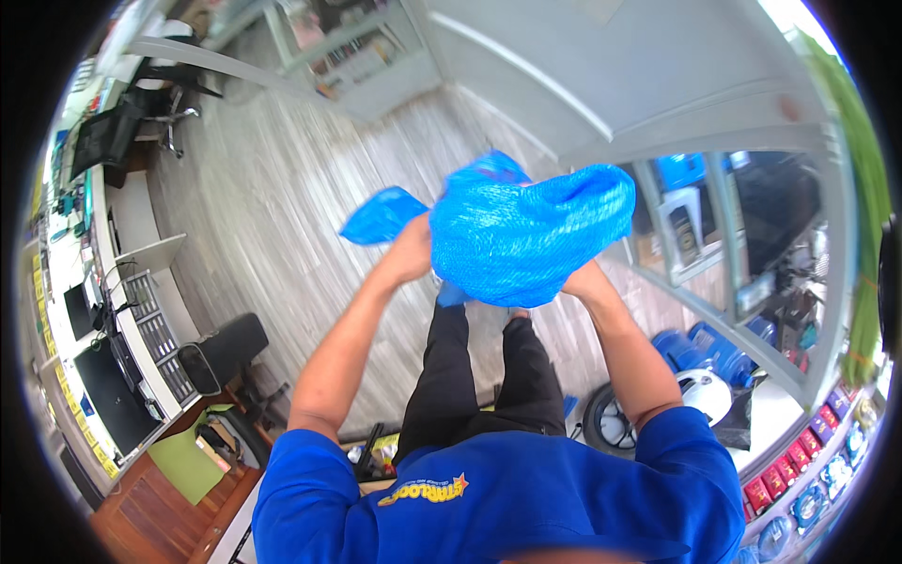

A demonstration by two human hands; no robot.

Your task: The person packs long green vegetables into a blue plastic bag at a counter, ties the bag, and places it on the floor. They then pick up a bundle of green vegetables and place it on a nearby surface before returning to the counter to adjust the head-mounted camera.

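Observation:
A bright blue bag of thin, crinkled plastic (514, 233) is spread out in front of me at the centre of the view. My left hand (410, 248) grips it at its left side, the fingers hidden by the plastic. A loose flap of the same blue sticks out beyond that wrist, over the floor. My right hand (583, 279) is at the lower right side of the bag, mostly covered by it. Whether anything lies inside the bag cannot be seen.
Grey wood-look flooring (282, 204) surrounds my feet. A long desk with monitors (116, 395) and a black chair (222, 352) stand at left. Large blue water bottles (712, 352) and a black wheel (613, 419) are at lower right, below a glass-paned frame (733, 310).

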